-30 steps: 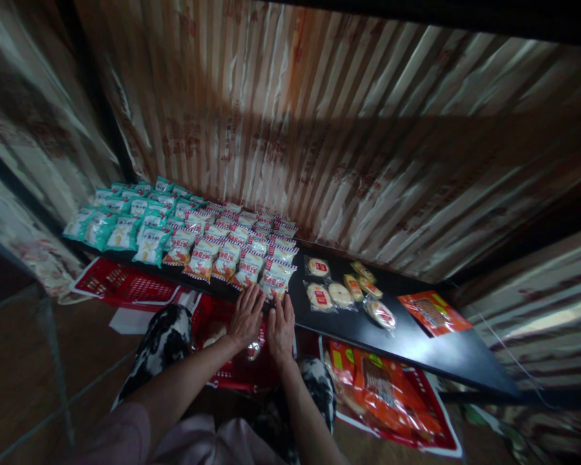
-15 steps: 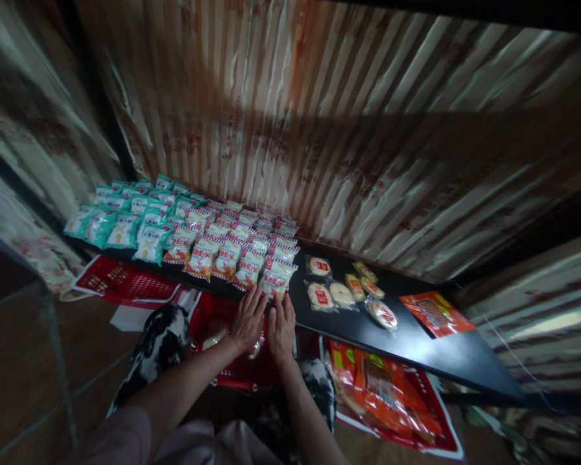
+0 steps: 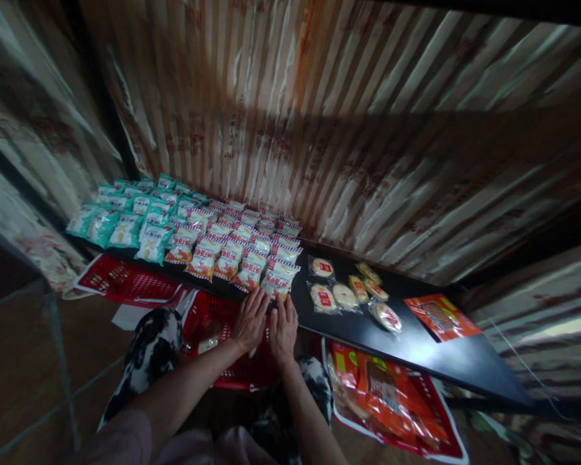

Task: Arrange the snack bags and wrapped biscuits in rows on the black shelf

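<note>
Both hands lie side by side at the front edge of a black shelf (image 3: 329,326), fingers pointing forward. My left hand (image 3: 250,321) is open and flat, its fingertips at the foot of the front row of white-and-orange snack bags (image 3: 248,266). Beside it my right hand (image 3: 283,330) is open too, fingertips by the lower edge of the rightmost front snack bag (image 3: 279,278). Neither hand holds anything. The white-and-orange bags stand in rows, and teal-and-white snack bags (image 3: 126,229) stand in rows to their left.
Round wrapped pastries (image 3: 322,297) and small yellow packets (image 3: 358,289) lie right of the bags, then a flat orange packet (image 3: 440,316). Under the shelf are a red basket (image 3: 213,310), another holding orange packets (image 3: 392,394), and a third red basket (image 3: 130,281). A striped curtain (image 3: 290,129) hangs behind.
The view has shifted very slightly. Both hands stay open at the shelf edge by the front snack bags, and the bags show no clear movement.
</note>
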`<state>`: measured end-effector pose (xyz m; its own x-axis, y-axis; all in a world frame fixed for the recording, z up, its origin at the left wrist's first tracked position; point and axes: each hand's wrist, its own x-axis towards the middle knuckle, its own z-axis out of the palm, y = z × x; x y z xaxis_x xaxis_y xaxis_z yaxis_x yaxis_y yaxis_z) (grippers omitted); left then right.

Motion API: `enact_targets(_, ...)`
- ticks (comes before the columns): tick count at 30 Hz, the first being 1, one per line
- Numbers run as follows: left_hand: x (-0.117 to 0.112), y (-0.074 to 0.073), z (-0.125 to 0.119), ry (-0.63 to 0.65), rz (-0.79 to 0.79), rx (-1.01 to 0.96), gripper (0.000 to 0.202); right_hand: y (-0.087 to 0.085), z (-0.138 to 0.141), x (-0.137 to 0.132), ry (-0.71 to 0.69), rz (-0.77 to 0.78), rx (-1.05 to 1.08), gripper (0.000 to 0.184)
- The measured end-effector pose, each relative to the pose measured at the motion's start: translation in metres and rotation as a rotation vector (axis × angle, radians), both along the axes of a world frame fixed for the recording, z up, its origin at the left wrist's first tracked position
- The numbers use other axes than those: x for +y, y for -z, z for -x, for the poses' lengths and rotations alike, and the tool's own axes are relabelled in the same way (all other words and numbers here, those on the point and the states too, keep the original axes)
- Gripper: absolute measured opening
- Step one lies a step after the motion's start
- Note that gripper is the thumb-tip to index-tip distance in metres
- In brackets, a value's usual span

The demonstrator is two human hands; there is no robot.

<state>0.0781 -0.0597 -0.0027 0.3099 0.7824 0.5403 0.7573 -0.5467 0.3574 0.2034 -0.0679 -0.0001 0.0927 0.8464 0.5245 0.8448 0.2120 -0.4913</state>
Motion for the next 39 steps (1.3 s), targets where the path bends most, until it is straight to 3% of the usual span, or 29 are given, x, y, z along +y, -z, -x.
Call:
enact_targets(16,0.002,0.004,-0.007,-0.03,-0.002,-0.027,0.048,-0.003,-0.001,0.0,-0.01,-0.005,0.029,0.047)
enact_targets(39,-0.003,-0.006,-0.013,-0.05,0.002,-0.032,0.048,-0.005,-0.005,-0.001,-0.048,0.013,0.016,0.048)
